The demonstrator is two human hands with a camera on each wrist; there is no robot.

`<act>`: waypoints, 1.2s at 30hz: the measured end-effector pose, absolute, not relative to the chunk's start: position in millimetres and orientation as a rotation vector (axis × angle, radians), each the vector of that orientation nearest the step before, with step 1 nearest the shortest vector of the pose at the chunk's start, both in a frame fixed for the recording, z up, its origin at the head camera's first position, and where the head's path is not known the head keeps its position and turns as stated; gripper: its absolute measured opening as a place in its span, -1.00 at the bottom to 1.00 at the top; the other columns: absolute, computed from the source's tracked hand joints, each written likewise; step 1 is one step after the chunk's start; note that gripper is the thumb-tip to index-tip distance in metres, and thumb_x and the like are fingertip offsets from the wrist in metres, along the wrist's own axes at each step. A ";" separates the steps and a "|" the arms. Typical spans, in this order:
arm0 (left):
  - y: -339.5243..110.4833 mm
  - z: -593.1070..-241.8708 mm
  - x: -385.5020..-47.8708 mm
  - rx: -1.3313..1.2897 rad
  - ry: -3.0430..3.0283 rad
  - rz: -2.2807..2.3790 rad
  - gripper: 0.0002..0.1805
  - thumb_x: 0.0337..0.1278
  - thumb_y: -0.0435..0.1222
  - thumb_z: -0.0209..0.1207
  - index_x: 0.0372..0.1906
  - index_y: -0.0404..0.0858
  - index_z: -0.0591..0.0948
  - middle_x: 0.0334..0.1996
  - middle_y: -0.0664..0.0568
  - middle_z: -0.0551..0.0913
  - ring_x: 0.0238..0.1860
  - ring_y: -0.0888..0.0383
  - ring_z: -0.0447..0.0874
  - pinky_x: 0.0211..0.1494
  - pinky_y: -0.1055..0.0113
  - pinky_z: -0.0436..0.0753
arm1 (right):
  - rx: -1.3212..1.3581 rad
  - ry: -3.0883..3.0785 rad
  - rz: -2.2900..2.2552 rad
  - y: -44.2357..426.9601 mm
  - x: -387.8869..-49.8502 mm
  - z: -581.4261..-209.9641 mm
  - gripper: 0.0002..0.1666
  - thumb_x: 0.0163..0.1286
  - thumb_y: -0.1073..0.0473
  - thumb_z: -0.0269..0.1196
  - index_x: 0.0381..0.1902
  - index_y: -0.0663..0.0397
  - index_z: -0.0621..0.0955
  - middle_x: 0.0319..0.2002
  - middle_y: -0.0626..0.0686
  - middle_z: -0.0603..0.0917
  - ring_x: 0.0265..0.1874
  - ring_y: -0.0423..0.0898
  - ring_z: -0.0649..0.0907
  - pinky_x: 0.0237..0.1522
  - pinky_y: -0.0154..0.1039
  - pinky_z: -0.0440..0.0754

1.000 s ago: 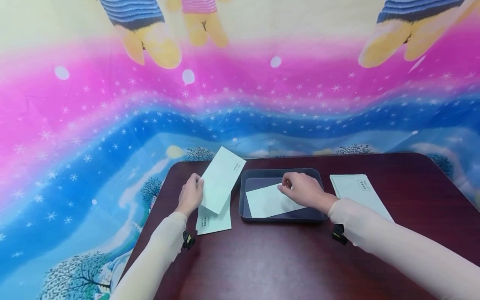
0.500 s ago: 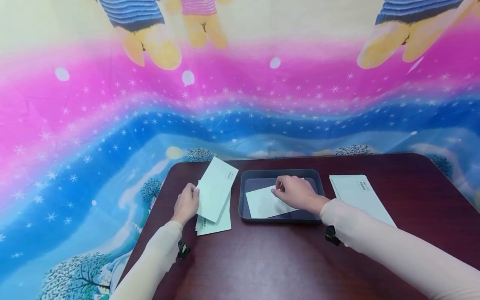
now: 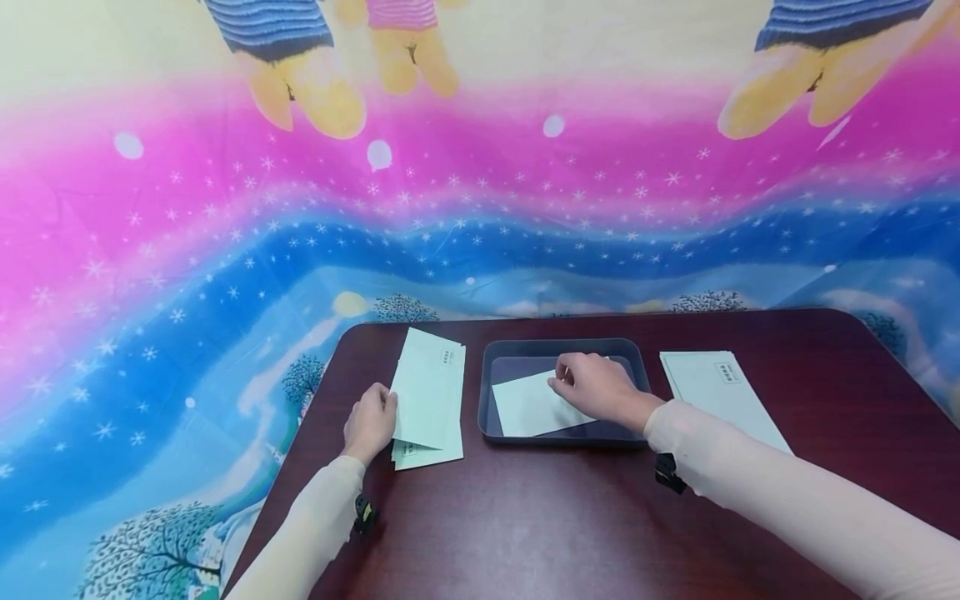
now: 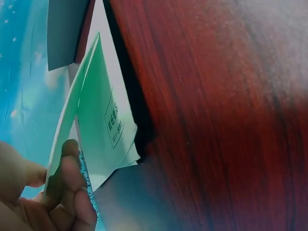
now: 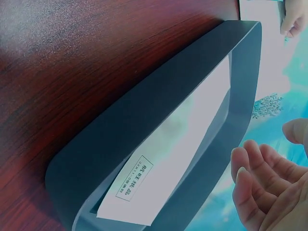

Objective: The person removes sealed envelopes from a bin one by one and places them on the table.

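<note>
My left hand [image 3: 369, 423] pinches the left edge of a pale envelope [image 3: 427, 387] between thumb and fingers. That envelope lies slightly askew over a small stack of like envelopes [image 3: 444, 452]; in the left wrist view a gap shows between the held envelope [image 4: 67, 115] and the printed one below [image 4: 98, 130]. Over the dark grey tray [image 3: 486, 354] hovers my right hand [image 3: 600, 390], its fingers loosely bent around nothing. One envelope [image 3: 521, 406] rests slantwise inside the tray, and its printed box shows in the right wrist view.
To the right of the tray lies another stack of envelopes [image 3: 720, 408], partly behind my right forearm. Everything stands on a dark red-brown wooden table [image 3: 517, 533]. A colourful printed cloth [image 3: 465, 200] hangs behind the table's far edge.
My left hand has lowered the envelope and turned it more in line with the stack at left. The right hand has shifted slightly left over the tray.
</note>
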State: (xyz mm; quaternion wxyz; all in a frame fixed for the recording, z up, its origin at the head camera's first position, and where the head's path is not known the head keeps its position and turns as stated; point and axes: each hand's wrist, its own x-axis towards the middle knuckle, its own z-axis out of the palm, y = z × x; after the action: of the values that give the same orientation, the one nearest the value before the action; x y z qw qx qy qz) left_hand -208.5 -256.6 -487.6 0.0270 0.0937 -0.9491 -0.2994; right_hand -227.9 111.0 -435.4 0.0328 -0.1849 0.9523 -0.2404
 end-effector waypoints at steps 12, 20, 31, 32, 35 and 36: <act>-257.6 -486.7 -206.8 0.308 -3.015 -0.823 -0.61 0.40 -0.09 0.11 -0.58 -0.13 0.47 -0.73 0.12 0.37 -0.64 0.13 0.40 -0.54 0.26 0.28 | -0.561 2.925 -0.755 111.3 -227.4 -435.6 -0.76 0.47 -0.04 0.23 -0.24 -0.01 0.64 -0.48 -0.12 0.68 -0.63 -0.21 0.54 -0.51 -0.25 0.48; -259.5 -489.7 -207.4 0.316 -3.056 -0.787 -0.58 0.38 -0.08 0.14 -0.63 -0.12 0.47 -0.75 0.11 0.37 -0.67 0.13 0.39 -0.57 0.27 0.28 | -0.582 2.928 -0.766 111.9 -227.4 -438.7 -0.78 0.47 0.00 0.23 -0.26 0.01 0.64 -0.56 -0.13 0.64 -0.66 -0.20 0.51 -0.52 -0.25 0.46; -263.1 -493.7 -209.7 0.282 -3.102 -0.746 -0.55 0.37 -0.08 0.16 -0.66 -0.10 0.40 -0.76 0.13 0.32 -0.67 0.13 0.36 -0.57 0.27 0.26 | -0.579 2.925 -0.755 111.8 -227.3 -439.7 -0.78 0.48 0.00 0.23 -0.21 0.02 0.66 -0.53 -0.12 0.66 -0.64 -0.21 0.52 -0.50 -0.26 0.48; -263.1 -493.6 -209.9 0.284 -3.106 -0.745 -0.55 0.37 -0.08 0.16 -0.66 -0.10 0.40 -0.76 0.13 0.31 -0.67 0.13 0.36 -0.56 0.27 0.26 | -0.578 2.924 -0.754 111.6 -227.1 -439.5 -0.77 0.48 0.00 0.23 -0.21 0.02 0.66 -0.53 -0.12 0.66 -0.64 -0.21 0.52 -0.50 -0.26 0.48; -263.4 -493.9 -209.8 0.288 -3.113 -0.740 -0.53 0.37 -0.08 0.16 -0.68 -0.09 0.38 -0.76 0.13 0.29 -0.68 0.13 0.35 -0.56 0.27 0.26 | -0.570 2.922 -0.749 110.9 -227.0 -439.3 -0.78 0.47 0.00 0.24 -0.21 0.02 0.66 -0.52 -0.12 0.67 -0.64 -0.21 0.53 -0.49 -0.26 0.49; -263.6 -494.1 -209.8 0.290 -3.115 -0.739 -0.53 0.37 -0.08 0.16 -0.69 -0.09 0.38 -0.77 0.13 0.29 -0.68 0.13 0.34 -0.56 0.27 0.25 | -0.568 2.922 -0.747 110.7 -227.1 -439.3 -0.78 0.47 0.00 0.24 -0.21 0.02 0.66 -0.52 -0.12 0.67 -0.64 -0.21 0.53 -0.49 -0.26 0.49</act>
State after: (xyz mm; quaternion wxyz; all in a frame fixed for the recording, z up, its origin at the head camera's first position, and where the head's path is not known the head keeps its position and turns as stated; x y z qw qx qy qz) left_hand -209.8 -263.6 -494.1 -0.0363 0.0902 -0.9684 -0.2297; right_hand -227.1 110.7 -439.3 0.0363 -0.1851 0.9514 -0.2433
